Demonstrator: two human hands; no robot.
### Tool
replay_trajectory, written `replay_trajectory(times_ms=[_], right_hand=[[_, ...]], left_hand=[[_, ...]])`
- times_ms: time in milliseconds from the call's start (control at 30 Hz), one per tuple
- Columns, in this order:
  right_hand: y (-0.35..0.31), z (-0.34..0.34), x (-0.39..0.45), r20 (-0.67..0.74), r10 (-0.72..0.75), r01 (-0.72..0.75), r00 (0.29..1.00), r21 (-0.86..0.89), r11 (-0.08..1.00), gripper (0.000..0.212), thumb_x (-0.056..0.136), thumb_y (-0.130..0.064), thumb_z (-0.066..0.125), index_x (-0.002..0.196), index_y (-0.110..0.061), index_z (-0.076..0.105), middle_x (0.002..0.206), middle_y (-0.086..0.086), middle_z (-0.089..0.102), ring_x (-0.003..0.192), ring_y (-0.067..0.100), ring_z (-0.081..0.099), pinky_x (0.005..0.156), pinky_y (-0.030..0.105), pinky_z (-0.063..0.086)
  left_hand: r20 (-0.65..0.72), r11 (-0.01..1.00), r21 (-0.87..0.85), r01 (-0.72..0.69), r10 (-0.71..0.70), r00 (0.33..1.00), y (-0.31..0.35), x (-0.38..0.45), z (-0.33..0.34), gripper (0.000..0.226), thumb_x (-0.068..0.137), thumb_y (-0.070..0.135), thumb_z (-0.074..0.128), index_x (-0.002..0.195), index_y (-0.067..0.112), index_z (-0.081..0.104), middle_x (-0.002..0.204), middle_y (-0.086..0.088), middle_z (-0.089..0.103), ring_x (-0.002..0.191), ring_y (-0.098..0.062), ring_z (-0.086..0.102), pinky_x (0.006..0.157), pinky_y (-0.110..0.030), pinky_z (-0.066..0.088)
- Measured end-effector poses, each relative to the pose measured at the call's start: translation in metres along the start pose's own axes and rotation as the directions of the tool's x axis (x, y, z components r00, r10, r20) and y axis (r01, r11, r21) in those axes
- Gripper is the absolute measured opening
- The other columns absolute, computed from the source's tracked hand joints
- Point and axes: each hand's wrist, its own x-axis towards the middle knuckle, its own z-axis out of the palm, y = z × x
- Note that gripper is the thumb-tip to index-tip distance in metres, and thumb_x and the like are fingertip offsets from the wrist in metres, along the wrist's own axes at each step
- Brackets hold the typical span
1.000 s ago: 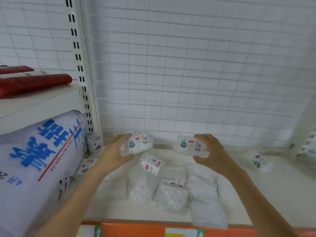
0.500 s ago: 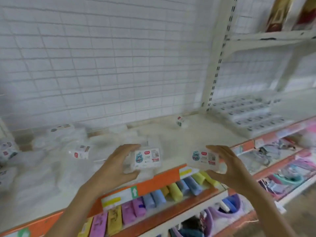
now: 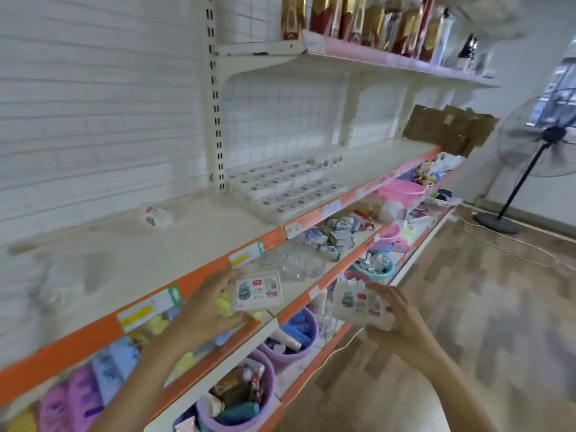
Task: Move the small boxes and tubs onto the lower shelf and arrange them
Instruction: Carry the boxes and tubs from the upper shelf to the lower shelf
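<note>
Head view: left hand (image 3: 199, 310) and right hand (image 3: 402, 319) each grip a small box (image 3: 257, 291), unplaced; stocked rows (image 3: 286, 188) mid-frame.

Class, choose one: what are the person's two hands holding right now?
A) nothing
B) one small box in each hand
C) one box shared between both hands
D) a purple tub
B: the left hand grips one small box and the right hand grips another box.
</note>
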Motion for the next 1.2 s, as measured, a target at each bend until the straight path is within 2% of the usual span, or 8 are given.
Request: replay_trajectory(times_ms=[100, 267, 367, 500, 700, 800, 900, 1200], right_hand=[[0.031, -0.025, -0.009, -0.066, 0.059, -0.06, 0.996, -0.007, 0.998, 0.067, 0.05, -0.047, 0.058, 0.115, -0.046, 0.043, 0.111, -0.013, 0.044, 0.108, 0.017, 0.048, 0.083, 0.019, 0.037], [0.081, -0.052, -0.012, -0.082, 0.075, -0.075, 0.994, 0.002, 0.997, 0.08, 0.057, -0.029, 0.072, 0.113, -0.071, 0.032, 0.115, -0.013, 0.044, 0.111, 0.02, 0.049, 0.089, 0.028, 0.043], [0.1, -0.065, 0.0, -0.079, 0.134, -0.137, 0.988, -0.031, 0.99, 0.07, 0.053, -0.05, 0.06, 0.119, -0.053, 0.037, 0.115, -0.008, 0.043, 0.114, 0.02, 0.045, 0.086, 0.013, 0.037], [0.132, -0.08, 0.035, -0.063, 0.176, -0.181, 0.982, -0.084, 0.98, 0.073, 0.048, -0.053, 0.053, 0.118, -0.038, 0.038, 0.11, -0.02, 0.038, 0.114, 0.017, 0.042, 0.078, -0.005, 0.034], [0.173, -0.094, 0.145, 0.02, 0.145, -0.142, 0.989, -0.115, 0.983, 0.071, 0.063, -0.024, 0.068, 0.128, -0.031, 0.041, 0.123, -0.007, 0.038, 0.121, 0.017, 0.04, 0.094, 0.026, 0.045], [0.185, -0.099, 0.214, 0.073, 0.061, -0.05, 0.995, -0.136, 0.989, 0.071, 0.069, -0.015, 0.073, 0.129, -0.032, 0.039, 0.124, -0.006, 0.039, 0.116, 0.012, 0.039, 0.091, 0.02, 0.038], [0.187, -0.099, 0.277, 0.112, -0.006, 0.017, 0.994, -0.098, 0.995, 0.071, 0.071, -0.007, 0.072, 0.132, -0.026, 0.04, 0.12, -0.011, 0.034, 0.115, 0.01, 0.035, 0.099, 0.032, 0.041], [0.195, -0.077, 0.448, 0.266, -0.223, 0.227, 0.938, 0.016, 0.974, 0.069, 0.071, -0.009, 0.071, 0.133, -0.018, 0.044, 0.124, -0.003, 0.038, 0.119, 0.021, 0.04, 0.1, 0.035, 0.039]], left_hand=[[0.026, 1.0, -0.006, 0.011, -0.011, 1.0, 0.017, 0.026, 0.037, 0.069, 0.055, 0.055, 0.051, 0.121, 0.037, 0.04, 0.12, 0.024, 0.039, 0.115, 0.0, 0.039, 0.086, -0.008, 0.03], [0.13, 1.0, 0.004, 0.013, -0.013, 0.991, 0.032, 0.072, 0.082, 0.067, 0.057, 0.048, 0.059, 0.119, 0.032, 0.04, 0.12, 0.008, 0.045, 0.112, -0.008, 0.044, 0.09, -0.019, 0.034], [0.124, 1.0, 0.017, 0.019, -0.021, 0.992, 0.037, 0.104, 0.104, 0.064, 0.064, 0.029, 0.067, 0.124, 0.027, 0.043, 0.119, 0.007, 0.044, 0.107, -0.009, 0.043, 0.087, -0.016, 0.032], [0.09, 0.999, 0.022, -0.036, 0.034, 0.995, 0.034, 0.153, 0.125, 0.063, 0.059, 0.042, 0.06, 0.118, 0.036, 0.039, 0.113, 0.02, 0.04, 0.106, -0.006, 0.041, 0.091, -0.025, 0.036], [-0.017, 0.997, 0.048, -0.056, 0.057, 0.998, 0.01, 0.239, 0.126, 0.061, 0.062, 0.035, 0.066, 0.118, 0.038, 0.041, 0.119, 0.028, 0.035, 0.108, 0.011, 0.036, 0.087, -0.013, 0.032], [-0.087, 0.996, 0.088, -0.01, 0.017, 0.996, -0.002, 0.277, 0.117, 0.064, 0.065, 0.025, 0.075, 0.123, 0.022, 0.048, 0.118, 0.01, 0.04, 0.109, 0.005, 0.037, 0.087, -0.003, 0.031], [-0.159, 0.987, 0.158, 0.019, 0.006, 0.987, -0.012, 0.312, 0.105, 0.06, 0.069, 0.013, 0.078, 0.123, 0.015, 0.051, 0.115, 0.009, 0.04, 0.108, 0.002, 0.036, 0.083, 0.005, 0.028], [-0.174, 0.931, 0.264, 0.251, -0.21, 0.962, -0.028, 0.395, 0.097, 0.073, 0.068, 0.037, 0.069, 0.133, 0.022, 0.042, 0.118, 0.009, 0.028, 0.115, -0.006, 0.034, 0.092, -0.016, 0.025]])
